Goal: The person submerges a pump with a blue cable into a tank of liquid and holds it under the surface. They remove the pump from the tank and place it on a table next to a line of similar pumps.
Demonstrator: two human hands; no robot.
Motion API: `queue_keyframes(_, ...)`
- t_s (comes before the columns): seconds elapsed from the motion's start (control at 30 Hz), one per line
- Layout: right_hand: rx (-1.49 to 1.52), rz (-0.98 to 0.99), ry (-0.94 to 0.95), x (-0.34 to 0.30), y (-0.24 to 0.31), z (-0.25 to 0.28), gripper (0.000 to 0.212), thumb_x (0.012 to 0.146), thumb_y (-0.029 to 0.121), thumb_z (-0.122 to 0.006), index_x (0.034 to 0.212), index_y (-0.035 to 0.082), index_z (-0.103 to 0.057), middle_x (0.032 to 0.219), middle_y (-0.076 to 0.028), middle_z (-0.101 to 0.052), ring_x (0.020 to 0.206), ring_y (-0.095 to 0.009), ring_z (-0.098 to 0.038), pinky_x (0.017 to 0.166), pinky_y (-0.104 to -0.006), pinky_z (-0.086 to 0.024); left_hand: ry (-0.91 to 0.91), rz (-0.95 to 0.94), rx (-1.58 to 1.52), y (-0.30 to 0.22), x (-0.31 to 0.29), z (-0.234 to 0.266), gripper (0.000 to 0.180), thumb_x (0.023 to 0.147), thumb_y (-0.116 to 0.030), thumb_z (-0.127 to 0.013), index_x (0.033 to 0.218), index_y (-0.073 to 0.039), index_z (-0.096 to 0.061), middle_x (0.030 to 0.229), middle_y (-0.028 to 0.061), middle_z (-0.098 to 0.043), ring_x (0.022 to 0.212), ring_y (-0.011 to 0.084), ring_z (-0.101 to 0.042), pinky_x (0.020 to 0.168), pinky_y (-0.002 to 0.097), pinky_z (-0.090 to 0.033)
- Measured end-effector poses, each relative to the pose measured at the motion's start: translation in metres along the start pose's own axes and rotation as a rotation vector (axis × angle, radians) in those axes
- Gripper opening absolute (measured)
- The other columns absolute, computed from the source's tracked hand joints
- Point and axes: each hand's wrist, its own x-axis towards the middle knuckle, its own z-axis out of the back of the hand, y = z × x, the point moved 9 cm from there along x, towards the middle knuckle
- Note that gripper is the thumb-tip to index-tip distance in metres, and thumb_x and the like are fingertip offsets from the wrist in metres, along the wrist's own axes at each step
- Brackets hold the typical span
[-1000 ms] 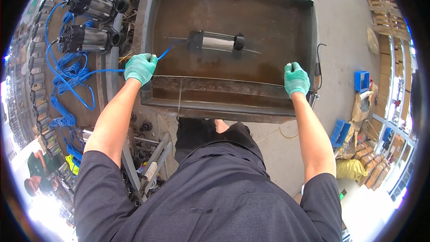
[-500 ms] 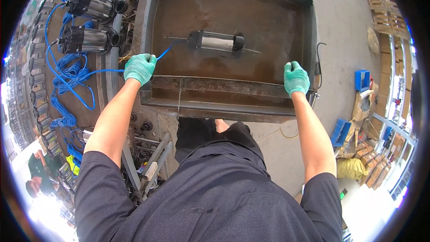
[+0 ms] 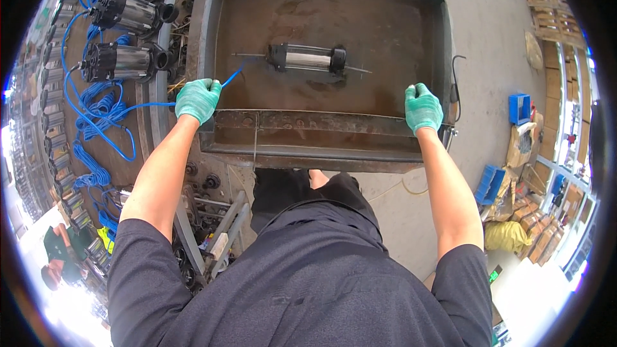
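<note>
Hidden spots along the tank (image 3: 208,32)
Left hand (image 3: 198,100) hides some blue cable (image 3: 232,78) at the left edge; whatever the right hand (image 3: 423,108) grips (near the right edge) cannot be made out.

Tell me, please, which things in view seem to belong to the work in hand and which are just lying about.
Seemingly in use:
- blue cable, in the left hand
- tank, its near right corner by the right hand
- pump inside the tank

Probably just lying about:
- blue bins
- yellow sack

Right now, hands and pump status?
Left hand gripping blue cable. Right hand at right end of tank, grip unclear. Pump lying inside, nothing visible over it.
</note>
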Motion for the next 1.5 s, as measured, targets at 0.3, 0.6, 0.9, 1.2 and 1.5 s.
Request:
queue_keyframes(0.3, 0.006, 0.015, -0.038, 0.001, -0.002, -0.001, 0.039, 0.1, 0.043, -0.048, 0.108, 0.014, -0.072, 0.103, -0.021, -0.073, 0.098, -0.042, -0.069, 0.087, -0.0522, -0.054, -0.009, -0.004, -0.019, -0.002, -0.002, 0.001, 0.04, 0.098, -0.044, -0.053, 0.094, -0.012, -0.076, 0.095, 0.0184, -0.072, 0.091, 0.0414, -0.068, 0.082, 0.0477, -0.054)
queue_keyframes(0.6, 0.022, 0.013, -0.034, 0.001, -0.004, -0.002, 0.037, 0.1, 0.043, -0.049, 0.108, 0.014, -0.071, 0.103, -0.02, -0.073, 0.098, -0.042, -0.069, 0.087, -0.0524, -0.054, -0.004, -0.001, -0.018, -0.003, -0.002, 0.002, 0.041, 0.098, -0.046, -0.052, 0.093, -0.013, -0.076, 0.094, 0.0179, -0.072, 0.09, 0.0411, -0.068, 0.082, 0.0479, -0.054)
queue_keyframes(0.9, 0.039, -0.005, -0.015, 0.003, -0.005, -0.001, 0.037, 0.1, 0.043, -0.049, 0.107, 0.014, -0.071, 0.102, -0.02, -0.073, 0.098, -0.042, -0.068, 0.086, -0.0524, -0.054, -0.145, -0.114, -0.129, -0.01, -0.009, 0.01, 0.03, 0.099, -0.037, -0.055, 0.098, -0.011, -0.07, 0.1, 0.0174, -0.07, 0.092, 0.0394, -0.067, 0.08, 0.0481, -0.053)
queue_keyframes(1.2, 0.075, -0.04, -0.011, -0.001, -0.006, 0.002, 0.034, 0.099, 0.04, -0.05, 0.103, 0.013, -0.07, 0.099, -0.019, -0.073, 0.093, -0.042, -0.069, 0.082, -0.0519, -0.055, -0.124, -0.646, -0.187, -0.149, -0.011, 0.012, 0.024, 0.089, -0.017, -0.063, 0.11, -0.006, -0.068, 0.108, 0.0182, -0.066, 0.105, 0.0377, -0.063, 0.094, 0.0481, -0.05)
queue_keyframes(1.5, 0.132, -0.006, -0.024, 0.003, -0.01, 0.003, 0.032, 0.098, 0.038, -0.05, 0.1, 0.012, -0.07, 0.1, -0.015, -0.073, 0.093, -0.037, -0.07, 0.081, -0.0499, -0.055, 0.536, -0.006, -0.665, -0.289, 0.05, -0.075, 0.029, 0.099, -0.019, -0.057, 0.126, -0.007, -0.057, 0.104, 0.0135, -0.07, 0.087, 0.0225, -0.069, 0.065, 0.0355, -0.054)
